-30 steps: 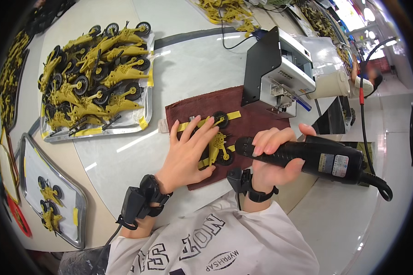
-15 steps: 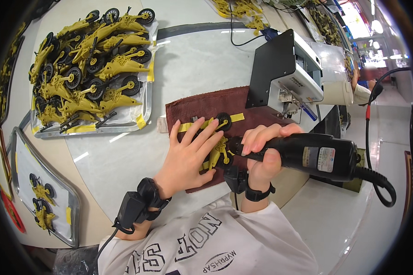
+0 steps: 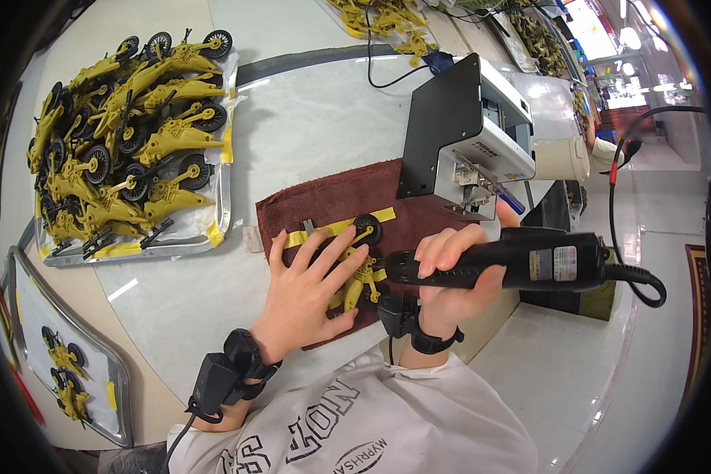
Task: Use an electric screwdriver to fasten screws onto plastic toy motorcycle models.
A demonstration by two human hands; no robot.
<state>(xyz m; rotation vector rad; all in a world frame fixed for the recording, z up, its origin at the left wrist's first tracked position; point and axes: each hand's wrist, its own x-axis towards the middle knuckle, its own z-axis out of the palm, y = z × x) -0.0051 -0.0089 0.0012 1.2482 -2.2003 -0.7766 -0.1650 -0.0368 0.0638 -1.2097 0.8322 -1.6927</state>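
A yellow toy motorcycle (image 3: 361, 278) with black wheels lies on a maroon cloth (image 3: 292, 199). My left hand (image 3: 304, 288) holds it down, its spread fingers across the toy's upper part and its thumb against the lower end, covering much of it. In my right hand (image 3: 454, 265) is a black corded electric screwdriver (image 3: 521, 265), held roughly level. Its front end points left at the toy's right side; the bit cannot be made out. Under my left fingers, yellow strips (image 3: 383, 215) run over the cloth.
A tray (image 3: 227, 182) heaped with yellow toy motorcycles stands at the left; a second tray (image 3: 122, 387) nearer me bears two more. Beyond the cloth stands a black-and-white box-shaped machine (image 3: 442, 130), with a pale cup (image 3: 557, 160) beside it. The screwdriver's cable (image 3: 644, 280) loops up at right.
The whole view has shifted, so most things sit farther left. The screwdriver's front end has drawn slightly right from the toy, and a right finger has lifted. My left hand stays on the toy.
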